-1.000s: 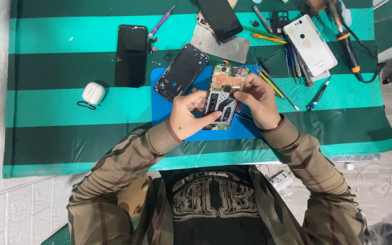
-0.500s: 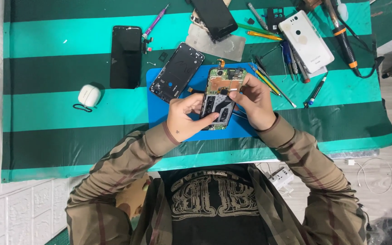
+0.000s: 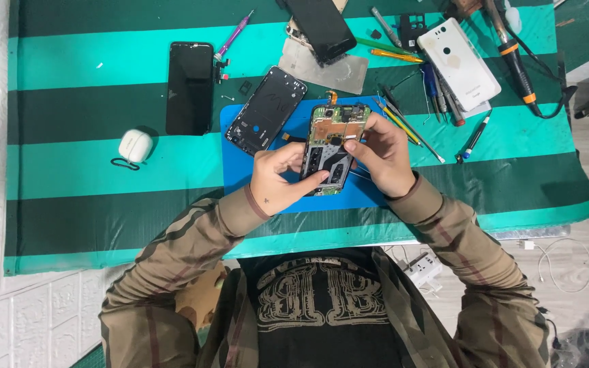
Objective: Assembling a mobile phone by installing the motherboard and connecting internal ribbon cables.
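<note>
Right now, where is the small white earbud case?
Head view, left side: the white earbud case sits on the striped cloth, just below-left of the black phone.

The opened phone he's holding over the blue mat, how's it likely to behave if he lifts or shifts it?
The opened phone looks thin and flat, so probably light and fairly stiff. Its bare circuit boards are exposed, so it is likely fragile to pressure or a drop. The left hand and right hand both grip its edges, suggesting it could slip.
</note>
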